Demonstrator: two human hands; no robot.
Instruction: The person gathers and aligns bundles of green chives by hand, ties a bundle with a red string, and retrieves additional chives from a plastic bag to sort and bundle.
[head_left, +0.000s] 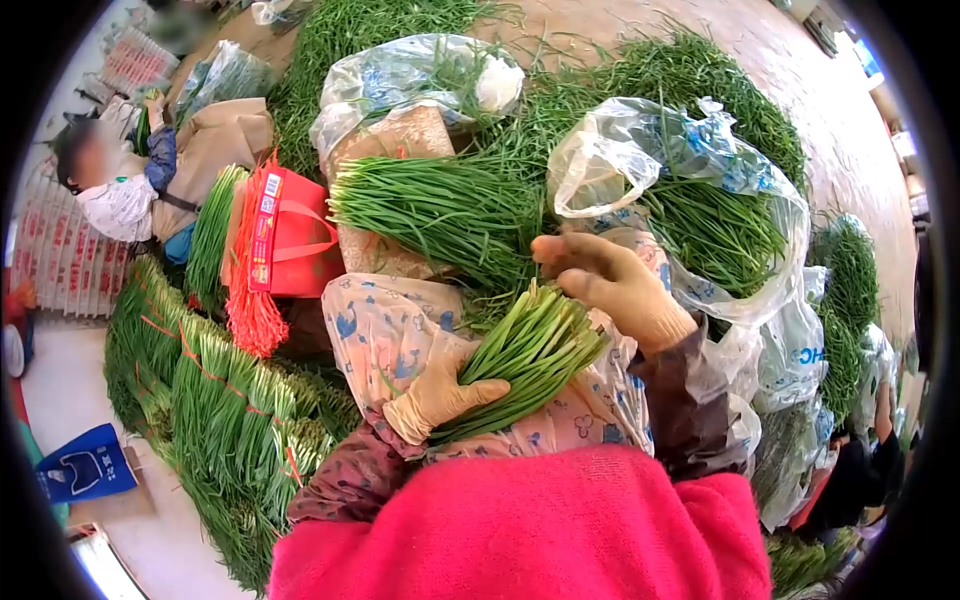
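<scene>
My gloved left hand [440, 400] is wrapped round a bunch of garlic chives [530, 365] that lies across my lap on a patterned plastic apron [390, 320]. Just beyond the pale upper ends of that bunch, my gloved right hand [615, 285] hovers with fingers apart and nothing visible in it. A larger heap of chives [430, 215] rests on a board [400, 140] in front of me. To its left stands a red bag [300, 225] with red ties [258, 315] hanging from its side.
An open clear plastic bag [590, 170] holds more chives [715, 230] at right. Bundled chives [220, 390] tied with red strips are stacked at left. Loose greens [700, 80] lie on the floor behind. Another person [120, 195] sits at far left; a blue bag [85, 468] lies nearby.
</scene>
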